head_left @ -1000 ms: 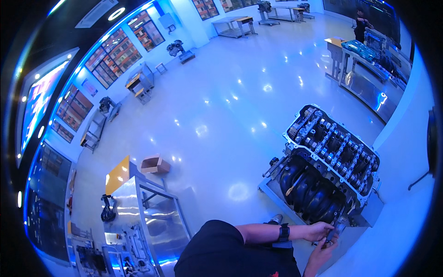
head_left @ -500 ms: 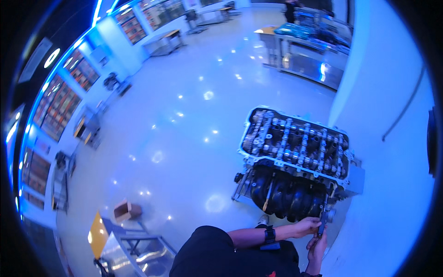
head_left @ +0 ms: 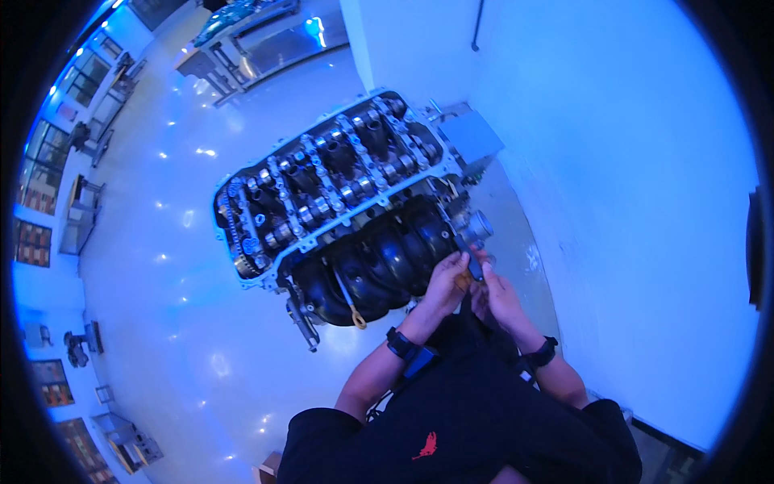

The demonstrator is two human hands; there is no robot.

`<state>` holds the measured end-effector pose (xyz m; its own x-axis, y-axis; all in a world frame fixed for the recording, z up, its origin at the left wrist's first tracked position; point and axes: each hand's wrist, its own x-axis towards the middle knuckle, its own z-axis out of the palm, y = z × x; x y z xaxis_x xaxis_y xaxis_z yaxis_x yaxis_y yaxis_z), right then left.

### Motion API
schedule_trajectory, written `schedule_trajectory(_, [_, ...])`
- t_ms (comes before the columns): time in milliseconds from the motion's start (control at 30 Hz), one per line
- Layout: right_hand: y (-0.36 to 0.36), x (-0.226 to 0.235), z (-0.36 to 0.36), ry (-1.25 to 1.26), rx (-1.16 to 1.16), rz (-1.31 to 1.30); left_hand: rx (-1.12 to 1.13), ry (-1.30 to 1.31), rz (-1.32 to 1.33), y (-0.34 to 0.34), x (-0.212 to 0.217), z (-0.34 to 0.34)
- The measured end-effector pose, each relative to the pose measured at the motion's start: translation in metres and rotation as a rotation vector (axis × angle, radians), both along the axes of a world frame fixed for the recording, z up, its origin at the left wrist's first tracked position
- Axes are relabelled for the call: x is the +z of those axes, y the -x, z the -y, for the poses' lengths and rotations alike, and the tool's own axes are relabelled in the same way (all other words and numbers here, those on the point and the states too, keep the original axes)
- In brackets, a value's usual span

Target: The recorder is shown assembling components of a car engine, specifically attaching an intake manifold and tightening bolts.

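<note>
A large car engine stands in front of me with its top uncovered, so the camshafts (head_left: 318,173) show inside a pale-rimmed cylinder head (head_left: 300,244). On its near side sits a black, ribbed intake manifold (head_left: 379,262). At that manifold's right end, beside a round metal throttle body (head_left: 481,226), my left hand (head_left: 447,281) is closed around a dark, narrow bar-shaped tool (head_left: 468,258). My right hand (head_left: 501,298) has its fingers closed at the tool's near end. Where the tool's far end meets the engine is hard to make out.
A dipstick with a yellow ring handle (head_left: 358,318) sticks out over the manifold. To the right runs a white wall (head_left: 613,218). A metal workbench (head_left: 282,52) stands at the back, and more stands and windows line the far left.
My view has turned and shifted right, so the engine now appears further left and nearer. Both hands stay together on the dark tool at the manifold's right end.
</note>
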<state>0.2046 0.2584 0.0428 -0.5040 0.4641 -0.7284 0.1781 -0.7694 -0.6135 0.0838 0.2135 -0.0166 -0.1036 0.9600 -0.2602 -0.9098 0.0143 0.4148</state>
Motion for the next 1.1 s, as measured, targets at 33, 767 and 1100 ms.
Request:
schedule_trajectory(33, [-0.001,-0.002,0.002,-0.588,0.131,0.150,-0.016,0.009,0.015,-0.004,-0.001,0.000])
schedule_trajectory(767, [-0.012,-0.011,-0.022,0.205,-0.030,-0.334,-0.025,0.009,0.086,0.001,0.024,-0.015])
schedule_trajectory(1100, [-0.004,-0.001,-0.018,-0.830,0.279,0.288,0.056,0.066,0.056,-0.009,0.009,-0.021])
